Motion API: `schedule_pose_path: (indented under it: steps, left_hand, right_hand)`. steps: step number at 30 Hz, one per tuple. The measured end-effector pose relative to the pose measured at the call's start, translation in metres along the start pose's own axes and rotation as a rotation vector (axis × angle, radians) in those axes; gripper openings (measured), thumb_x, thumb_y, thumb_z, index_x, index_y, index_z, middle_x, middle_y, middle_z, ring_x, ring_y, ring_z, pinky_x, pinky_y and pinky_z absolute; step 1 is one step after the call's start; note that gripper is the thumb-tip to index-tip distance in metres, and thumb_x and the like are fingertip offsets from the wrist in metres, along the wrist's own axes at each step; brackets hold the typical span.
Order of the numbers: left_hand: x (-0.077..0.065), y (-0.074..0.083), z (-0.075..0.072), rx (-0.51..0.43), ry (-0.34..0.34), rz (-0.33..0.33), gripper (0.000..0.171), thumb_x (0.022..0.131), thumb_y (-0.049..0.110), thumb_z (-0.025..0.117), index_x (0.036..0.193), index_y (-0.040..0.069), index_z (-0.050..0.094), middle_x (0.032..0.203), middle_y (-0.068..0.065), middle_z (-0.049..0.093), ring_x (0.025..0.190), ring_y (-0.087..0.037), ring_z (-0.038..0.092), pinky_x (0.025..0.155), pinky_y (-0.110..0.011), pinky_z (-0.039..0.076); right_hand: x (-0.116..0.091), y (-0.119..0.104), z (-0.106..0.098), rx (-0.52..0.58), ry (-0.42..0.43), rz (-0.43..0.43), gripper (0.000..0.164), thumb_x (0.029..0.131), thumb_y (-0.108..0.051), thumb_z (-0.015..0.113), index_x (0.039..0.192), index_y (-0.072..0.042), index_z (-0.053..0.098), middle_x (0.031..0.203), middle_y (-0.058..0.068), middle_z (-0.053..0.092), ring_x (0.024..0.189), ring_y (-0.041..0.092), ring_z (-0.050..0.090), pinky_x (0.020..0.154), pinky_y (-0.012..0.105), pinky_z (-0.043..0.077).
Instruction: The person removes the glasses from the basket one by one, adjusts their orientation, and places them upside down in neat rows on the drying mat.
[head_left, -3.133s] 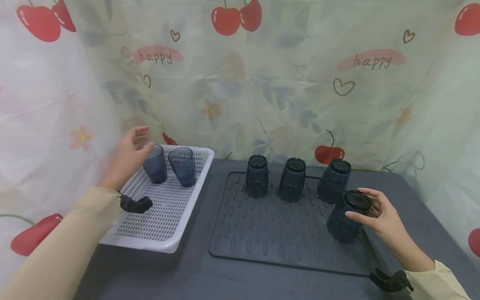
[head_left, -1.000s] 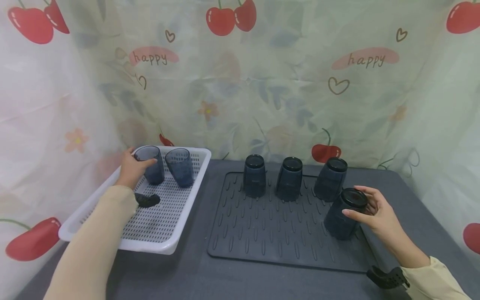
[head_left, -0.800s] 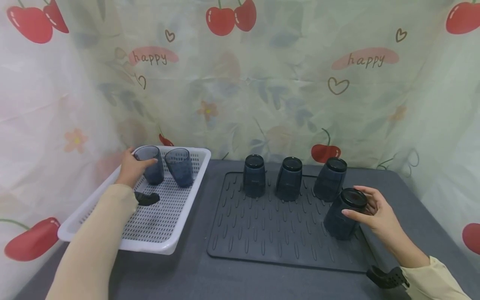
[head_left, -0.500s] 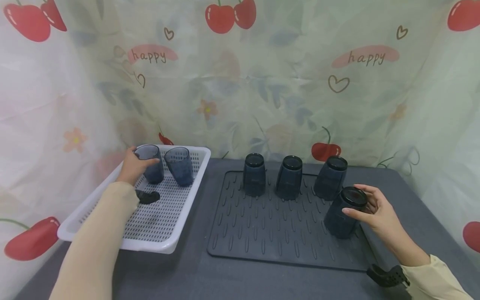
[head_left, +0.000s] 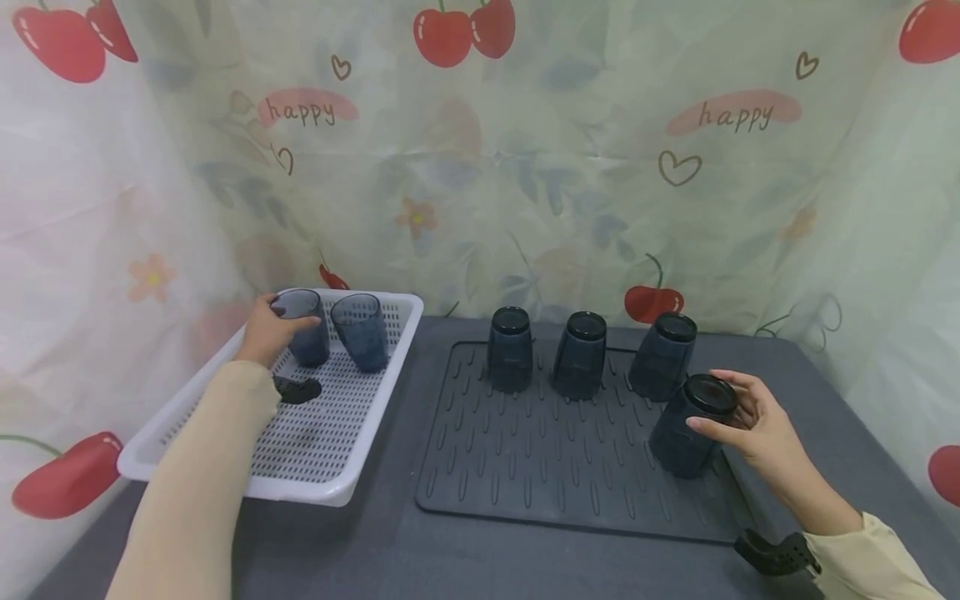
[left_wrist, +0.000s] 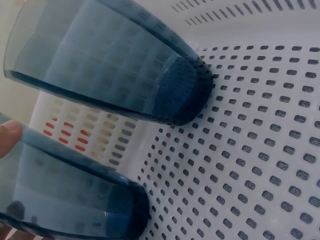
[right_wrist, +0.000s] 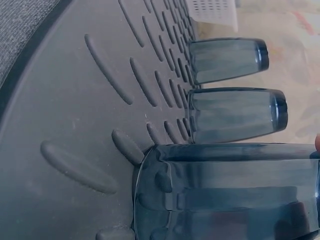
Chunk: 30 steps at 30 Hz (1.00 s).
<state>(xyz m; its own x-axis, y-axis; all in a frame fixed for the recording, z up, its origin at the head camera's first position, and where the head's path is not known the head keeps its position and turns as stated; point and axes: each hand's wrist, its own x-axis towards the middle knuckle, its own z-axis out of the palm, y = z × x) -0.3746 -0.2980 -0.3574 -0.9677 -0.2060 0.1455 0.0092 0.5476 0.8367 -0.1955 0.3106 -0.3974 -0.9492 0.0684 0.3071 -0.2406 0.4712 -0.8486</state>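
In the head view, my left hand (head_left: 264,333) grips a blue-tinted drinking glass (head_left: 311,343) that stands mouth up in the white perforated basket (head_left: 348,482). Its thumb lies along the near side of the glass; the other fingers are mostly hidden behind it. A second glass (head_left: 363,340) leans slightly beside it. On the right, my right hand (head_left: 772,446) holds an upside-down glass (head_left: 681,440) near its base, thumb in front and fingers behind. The right wrist view shows this glass (right_wrist: 235,195) with its rim down on the ridged dark mat (right_wrist: 55,110).
Three more upturned glasses form a row along the mat's back edge: a left one (head_left: 510,354), a middle one (head_left: 581,358) and a right one (head_left: 663,360), close behind the held glass. A patterned curtain (head_left: 487,208) rises behind the grey tabletop (head_left: 360,554).
Around three seconds ago my left hand was raised beside the left glass with its fingers loose; it has since come down and taken hold of it. My right hand has stayed on its glass.
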Motion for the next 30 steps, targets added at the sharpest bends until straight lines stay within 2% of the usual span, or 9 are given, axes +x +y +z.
schedule_pose_path:
  steps: [9, 18, 26, 30]
  left_hand:
    - [-0.004, 0.004, -0.003, 0.035, -0.003, -0.042, 0.097, 0.085, 0.025, 0.073, 0.152, -0.004, 0.008, 0.153, -0.031, 0.019, 0.139, -0.047, 0.027, 0.112, -0.057, 0.03]
    - [-0.012, 0.015, -0.005, 0.076, 0.006, -0.021, 0.096, 0.082, 0.023, 0.076, 0.147, -0.011, 0.014, 0.145, -0.035, 0.029, 0.134, -0.047, 0.034, 0.11, -0.055, 0.033]
    - [-0.02, 0.023, -0.009, 0.129, -0.033, -0.06, 0.098, 0.083, 0.025, 0.074, 0.149, -0.011, 0.011, 0.148, -0.037, 0.024, 0.135, -0.049, 0.032, 0.109, -0.058, 0.033]
    - [-0.022, 0.023, -0.011, 0.145, -0.066, -0.055, 0.097, 0.083, 0.026, 0.073, 0.15, -0.009, 0.013, 0.149, -0.035, 0.026, 0.134, -0.049, 0.033, 0.108, -0.059, 0.033]
  right_hand:
    - [-0.001, 0.0, 0.0, 0.018, -0.006, -0.013, 0.066, 0.087, -0.011, 0.073, 0.14, -0.024, 0.037, 0.114, -0.025, 0.048, 0.1, -0.015, 0.051, 0.078, 0.006, 0.045]
    - [0.0, -0.001, 0.0, 0.019, -0.004, -0.01, 0.067, 0.086, -0.009, 0.073, 0.141, -0.023, 0.036, 0.115, -0.024, 0.046, 0.101, -0.015, 0.05, 0.078, 0.006, 0.045]
    - [0.0, -0.002, 0.0, 0.016, 0.001, -0.017, 0.068, 0.086, -0.007, 0.072, 0.141, -0.022, 0.035, 0.116, -0.024, 0.045, 0.104, -0.017, 0.048, 0.081, 0.004, 0.042]
    - [-0.002, -0.003, 0.001, 0.0, 0.001, -0.026, 0.07, 0.086, -0.01, 0.073, 0.143, -0.019, 0.034, 0.117, -0.024, 0.044, 0.105, -0.018, 0.047, 0.082, 0.003, 0.041]
